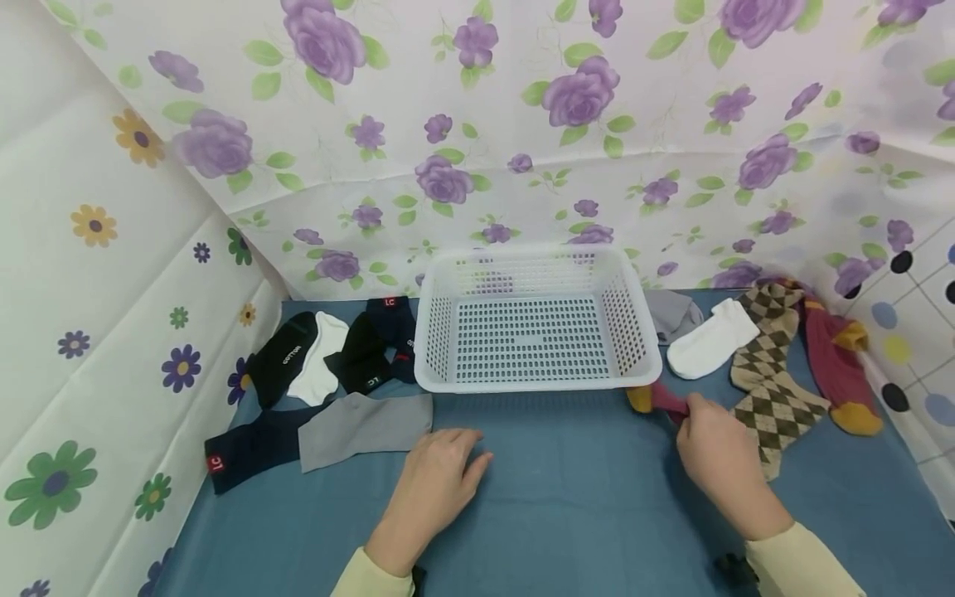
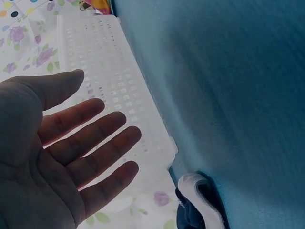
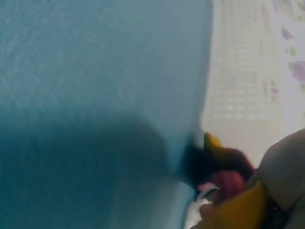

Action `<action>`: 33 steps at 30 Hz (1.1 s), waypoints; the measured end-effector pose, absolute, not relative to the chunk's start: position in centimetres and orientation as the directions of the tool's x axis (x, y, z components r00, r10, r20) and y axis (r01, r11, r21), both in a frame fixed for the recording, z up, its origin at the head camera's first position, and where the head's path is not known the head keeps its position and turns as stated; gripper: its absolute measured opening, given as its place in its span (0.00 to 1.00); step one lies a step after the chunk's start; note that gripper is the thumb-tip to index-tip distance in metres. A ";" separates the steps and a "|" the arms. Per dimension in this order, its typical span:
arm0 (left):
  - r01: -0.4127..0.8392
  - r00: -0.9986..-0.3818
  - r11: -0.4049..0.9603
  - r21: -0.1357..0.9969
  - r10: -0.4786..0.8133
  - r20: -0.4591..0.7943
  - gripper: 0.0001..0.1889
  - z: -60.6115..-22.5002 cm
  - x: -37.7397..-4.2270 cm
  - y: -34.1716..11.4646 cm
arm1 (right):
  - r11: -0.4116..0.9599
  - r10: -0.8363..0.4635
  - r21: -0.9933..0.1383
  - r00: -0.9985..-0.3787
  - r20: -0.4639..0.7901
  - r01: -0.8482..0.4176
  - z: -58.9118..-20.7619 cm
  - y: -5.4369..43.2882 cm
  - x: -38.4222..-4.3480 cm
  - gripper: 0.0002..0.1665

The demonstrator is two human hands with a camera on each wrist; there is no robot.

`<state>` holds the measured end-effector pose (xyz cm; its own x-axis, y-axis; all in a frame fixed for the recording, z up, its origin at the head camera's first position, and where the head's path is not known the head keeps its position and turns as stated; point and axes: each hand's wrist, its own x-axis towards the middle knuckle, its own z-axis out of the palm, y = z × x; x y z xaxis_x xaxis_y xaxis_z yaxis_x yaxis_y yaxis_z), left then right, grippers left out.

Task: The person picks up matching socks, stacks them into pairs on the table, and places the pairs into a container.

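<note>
My right hand (image 1: 719, 456) pinches a maroon sock with mustard patches (image 1: 666, 400), just off the front right corner of the white plastic basket (image 1: 537, 387). In the right wrist view the same maroon sock (image 3: 229, 183) shows beneath the hand, partly hidden and blurred. Over the blue cloth, my left hand (image 1: 438, 474) has its fingers apart and holds nothing. It is nearest to the right end of a grey sock (image 1: 366, 429). The left wrist view shows the left palm (image 2: 52, 171) with fingers spread and the basket (image 2: 109, 86) behind them.
Left of the basket lie a navy sock (image 1: 257, 448), a white sock (image 1: 319, 361), a black sock (image 1: 287, 352) and other dark socks (image 1: 366, 352). To its right are a grey sock (image 1: 671, 315), a white sock (image 1: 712, 338), argyle socks (image 1: 779, 406) and another maroon sock (image 1: 831, 348).
</note>
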<state>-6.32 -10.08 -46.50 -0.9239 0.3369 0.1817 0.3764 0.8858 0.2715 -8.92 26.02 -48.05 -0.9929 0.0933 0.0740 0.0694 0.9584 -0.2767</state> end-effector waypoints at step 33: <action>0.422 -0.853 0.631 0.651 0.519 0.050 0.42 -45.5 -7.3 -5.2 | 0.712 -0.339 -0.492 -0.859 0.385 -0.501 -35.6 16.6 -4.4 0.21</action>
<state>-7.30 -5.22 -45.48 -0.8531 0.5194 0.0501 0.4223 0.6307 0.6510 -4.44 16.59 -35.64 -0.8585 -0.3386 0.3852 -0.5013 0.7121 -0.4916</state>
